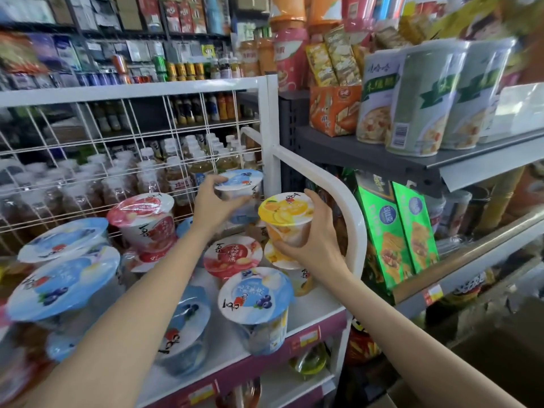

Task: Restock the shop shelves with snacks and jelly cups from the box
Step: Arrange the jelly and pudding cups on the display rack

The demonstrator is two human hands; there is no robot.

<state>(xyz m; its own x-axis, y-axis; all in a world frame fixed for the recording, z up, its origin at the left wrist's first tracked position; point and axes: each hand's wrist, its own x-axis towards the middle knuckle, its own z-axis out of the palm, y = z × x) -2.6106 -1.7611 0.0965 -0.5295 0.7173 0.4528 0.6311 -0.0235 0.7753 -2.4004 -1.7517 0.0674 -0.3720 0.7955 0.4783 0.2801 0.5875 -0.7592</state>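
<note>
Head view, from the left: blue-lidded jelly cups point(63, 282) already sit stacked on the white shelf point(312, 315), with red-lidded cups point(141, 210) behind them, so stocking looks well along. Further right, the left hand point(213, 203) reaches forward, arm outstretched, fingers curled round a blue-lidded cup point(239, 180) held up near the wire back panel point(117, 134). Just beside it, the right hand point(312, 245) cups an orange jelly cup point(287, 214) from below and behind, above another yellow-lidded one. Both cups appear not yet set down. At the far right bottom, a brown box point(497, 348) edge shows; whether more stock remains inside, I cannot tell.
</note>
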